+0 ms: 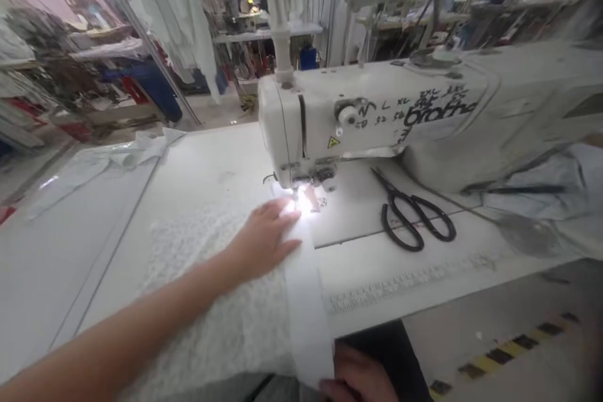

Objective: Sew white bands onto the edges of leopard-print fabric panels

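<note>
Two hands: we are working with them apart, one higher up and one down at the bottom edge of our view.
Left hand (269, 235): we are laying it palm down, fingers loosely spread, with the fingertips resting just beside the lit needle area (300, 198) and the thumb reaching onto the white strip (307, 308).
Right hand (362, 378): we are pinching the lower end of the strip; the picture's edge is cutting off part of this hand.
Strip: it is running from under the sewing machine (386, 103) down toward us, lying along the right side of the patterned cloth (235, 320) and reaching past the front edge of the white table (207, 163).
Cloth: it is spreading out to the left of the strip, under our left forearm, and is looking blurred.
Needle area: bright light is washing it out, so we are not managing to tell the needle's exact position.
Machine: it is standing across the table, bearing handwritten sizes and showing a white knob (347, 115) above a yellow sticker (333, 142).
Scissors (393, 195): they are lying to the right of the strip, well apart from both hands, black handles pointing toward us.
Ruler (386, 289): it is running along the table's front edge, right of the strip.
Far right: crumpled cloth (546, 185) is lying beside the machine.
Floor: yellow-and-black tape (509, 352) is crossing it.
Behind: pale garments (176, 19) are hanging near a blue bin (157, 89).
</note>
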`<state>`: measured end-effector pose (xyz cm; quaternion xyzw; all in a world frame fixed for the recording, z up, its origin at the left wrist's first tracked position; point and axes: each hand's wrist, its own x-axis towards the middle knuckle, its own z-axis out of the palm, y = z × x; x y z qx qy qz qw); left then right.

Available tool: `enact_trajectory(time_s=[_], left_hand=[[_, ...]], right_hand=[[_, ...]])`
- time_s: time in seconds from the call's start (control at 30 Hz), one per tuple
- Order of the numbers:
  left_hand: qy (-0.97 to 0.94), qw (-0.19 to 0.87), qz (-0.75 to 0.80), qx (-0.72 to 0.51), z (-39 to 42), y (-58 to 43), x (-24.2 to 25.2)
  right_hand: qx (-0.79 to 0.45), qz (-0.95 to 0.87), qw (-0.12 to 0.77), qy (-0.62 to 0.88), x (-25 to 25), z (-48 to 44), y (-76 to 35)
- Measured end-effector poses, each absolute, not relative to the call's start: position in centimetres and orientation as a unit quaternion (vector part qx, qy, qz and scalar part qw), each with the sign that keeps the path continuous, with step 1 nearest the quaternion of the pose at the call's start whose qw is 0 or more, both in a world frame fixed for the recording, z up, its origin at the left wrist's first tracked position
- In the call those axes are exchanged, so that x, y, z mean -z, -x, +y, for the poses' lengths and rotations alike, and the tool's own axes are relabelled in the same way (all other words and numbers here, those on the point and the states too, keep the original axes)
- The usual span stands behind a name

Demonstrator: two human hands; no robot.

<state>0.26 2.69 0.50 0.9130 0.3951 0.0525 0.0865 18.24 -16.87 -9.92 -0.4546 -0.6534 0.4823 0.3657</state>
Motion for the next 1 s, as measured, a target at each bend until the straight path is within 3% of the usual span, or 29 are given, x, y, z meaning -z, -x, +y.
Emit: enact_trajectory(time_s=[0.2,0.47,1.0], left_hand=[[-0.882,0.098,0.458,-0.044,-0.9,1.6,-0.9],[-0.815,0.003,0.575,-0.069,-3.8,8.1,0.4],[-0.830,0.019,0.555,-0.044,-0.8,9.8,-0.1]], right_hand=[[-0.487,-0.584,0.441,0.477,8.0,-18.2,-18.4],[-0.479,-0.545,0.464,0.508,7.1,-19.5,-18.6],[-0.424,-0.582,0.438,0.537,7.2,-19.9,-17.9]])
